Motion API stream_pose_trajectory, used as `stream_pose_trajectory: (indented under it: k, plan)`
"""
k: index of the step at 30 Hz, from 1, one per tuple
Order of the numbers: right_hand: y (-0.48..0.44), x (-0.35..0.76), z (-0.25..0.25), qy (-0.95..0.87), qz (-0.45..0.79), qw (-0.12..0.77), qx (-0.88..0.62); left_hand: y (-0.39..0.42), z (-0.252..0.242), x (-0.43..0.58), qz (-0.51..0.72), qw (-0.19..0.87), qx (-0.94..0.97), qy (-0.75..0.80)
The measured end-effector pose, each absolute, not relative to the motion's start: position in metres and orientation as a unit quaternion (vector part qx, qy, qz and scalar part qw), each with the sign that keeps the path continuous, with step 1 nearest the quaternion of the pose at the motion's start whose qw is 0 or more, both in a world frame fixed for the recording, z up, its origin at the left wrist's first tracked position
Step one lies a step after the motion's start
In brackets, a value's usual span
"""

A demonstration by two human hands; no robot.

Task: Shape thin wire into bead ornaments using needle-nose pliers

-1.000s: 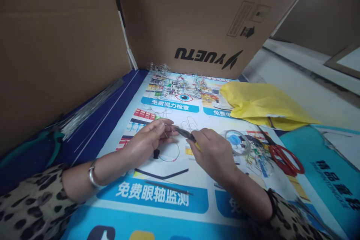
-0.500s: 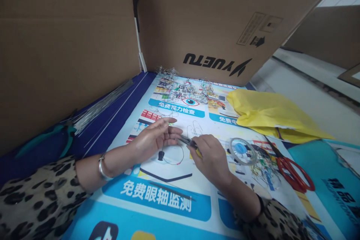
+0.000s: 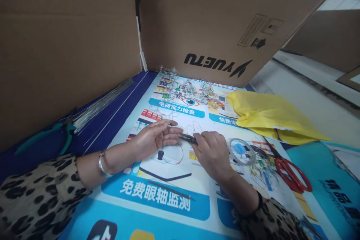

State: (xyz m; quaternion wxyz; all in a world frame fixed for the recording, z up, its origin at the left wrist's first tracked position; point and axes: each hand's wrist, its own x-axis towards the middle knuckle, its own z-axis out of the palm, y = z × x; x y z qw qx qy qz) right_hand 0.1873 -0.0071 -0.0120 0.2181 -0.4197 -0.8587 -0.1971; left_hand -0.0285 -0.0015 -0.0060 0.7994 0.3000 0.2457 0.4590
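Note:
My right hand [image 3: 215,153] is wrapped around a pair of pliers [image 3: 189,138], whose dark jaws point left to the fingertips of my other hand. My left hand [image 3: 154,138] is turned palm up, with thumb and forefinger pinched on a thin wire [image 3: 169,124]. The pliers' tips touch or nearly touch its fingers; how far they are apart is too small to see. Below that hand a thin wire loop [image 3: 182,154] with a pinkish part curves over the printed sheet. Slim bent wires [image 3: 196,126] lie just beyond the pliers.
Cardboard walls [image 3: 210,15] stand behind and to the left. A clear tape roll [image 3: 242,152], red-handled scissors [image 3: 292,172] and a yellow bag [image 3: 270,114] are at right. Straight wires [image 3: 98,107] and teal-handled pliers [image 3: 66,138] lie at left. Tangled wires [image 3: 188,90] sit at the back.
My right hand has tilted and shifted slightly right with the pliers. My left hand stays almost in place, its thumb and forefinger still pinched.

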Motion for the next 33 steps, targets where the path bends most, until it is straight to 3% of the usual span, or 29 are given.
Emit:
stream_pose_trajectory:
  k: [33]
  plan:
    - [-0.0078,0.1922,-0.0100,-0.866,-0.230,0.225,-0.384,-0.0016,-0.0078,-0.0292,0.427,0.802,0.320,0.268]
